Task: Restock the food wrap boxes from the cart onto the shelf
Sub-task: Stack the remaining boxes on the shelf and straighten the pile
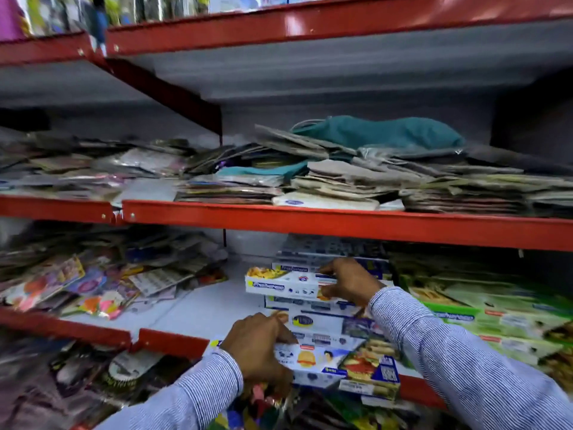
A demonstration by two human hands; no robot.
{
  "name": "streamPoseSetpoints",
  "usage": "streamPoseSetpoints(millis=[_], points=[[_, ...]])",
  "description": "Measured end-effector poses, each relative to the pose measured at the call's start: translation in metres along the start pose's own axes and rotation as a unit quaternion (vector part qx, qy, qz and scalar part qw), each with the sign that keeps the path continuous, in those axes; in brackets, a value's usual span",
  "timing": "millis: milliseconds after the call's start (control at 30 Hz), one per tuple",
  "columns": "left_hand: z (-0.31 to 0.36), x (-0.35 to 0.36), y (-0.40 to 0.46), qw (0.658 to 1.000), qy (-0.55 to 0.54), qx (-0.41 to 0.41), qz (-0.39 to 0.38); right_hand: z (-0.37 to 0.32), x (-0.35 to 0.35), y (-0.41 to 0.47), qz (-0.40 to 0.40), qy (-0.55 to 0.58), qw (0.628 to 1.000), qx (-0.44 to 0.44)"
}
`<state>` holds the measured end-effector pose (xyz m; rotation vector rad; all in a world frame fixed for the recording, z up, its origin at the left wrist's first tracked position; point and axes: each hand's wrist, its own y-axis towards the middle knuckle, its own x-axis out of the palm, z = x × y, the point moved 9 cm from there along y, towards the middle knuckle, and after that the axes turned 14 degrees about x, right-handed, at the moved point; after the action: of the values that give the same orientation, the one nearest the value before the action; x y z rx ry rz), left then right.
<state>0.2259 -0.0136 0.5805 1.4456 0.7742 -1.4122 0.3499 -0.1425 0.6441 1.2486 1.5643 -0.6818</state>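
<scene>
Boxes of food wrap [310,308] sit stacked on the white lower shelf [201,308], roughly in the middle of the bay, and everything else is best placed from that stack. The right hand [347,282] grips the top box [285,285] at its right end, fingers curled over the upper edge, with the box skewed so its left end juts out past the boxes under it. The left hand [257,346] lies at the front of the stack, palm pressed on a low box [310,361] that overhangs the red shelf lip [167,339]; whether its fingers close round the box or only steady it cannot be told. The likely trouble is a slide: the boxes are slick and unevenly piled, so pushing the top one square could shove the lower ones forward off the lip, or tip the pile. Left of the stack lies a loose heap of bright packets [93,287], with bare shelf between. Right of it, green packets [496,315] press close, leaving little room to widen the stack. Above it, the next shelf's red beam [341,223] limits height. No cart is visible.
</scene>
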Motion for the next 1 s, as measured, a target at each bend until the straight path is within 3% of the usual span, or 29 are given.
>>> streamPoseSetpoints(millis=[300,600,900,1000], points=[[-0.012,0.001,0.023,1.000,-0.001,0.005,-0.003,0.042,0.013,0.057,-0.017,-0.024,0.998,0.059],[-0.010,-0.010,0.039,1.000,-0.009,0.019,0.017,0.043,0.011,0.070,-0.009,-0.073,0.997,0.035],[-0.021,-0.044,0.106,0.996,-0.035,0.030,0.074,0.048,-0.026,0.049,0.010,-0.048,0.999,0.000],[-0.025,-0.041,0.133,0.995,-0.052,0.027,0.084,0.060,-0.032,0.038,0.007,-0.041,0.999,0.024]])
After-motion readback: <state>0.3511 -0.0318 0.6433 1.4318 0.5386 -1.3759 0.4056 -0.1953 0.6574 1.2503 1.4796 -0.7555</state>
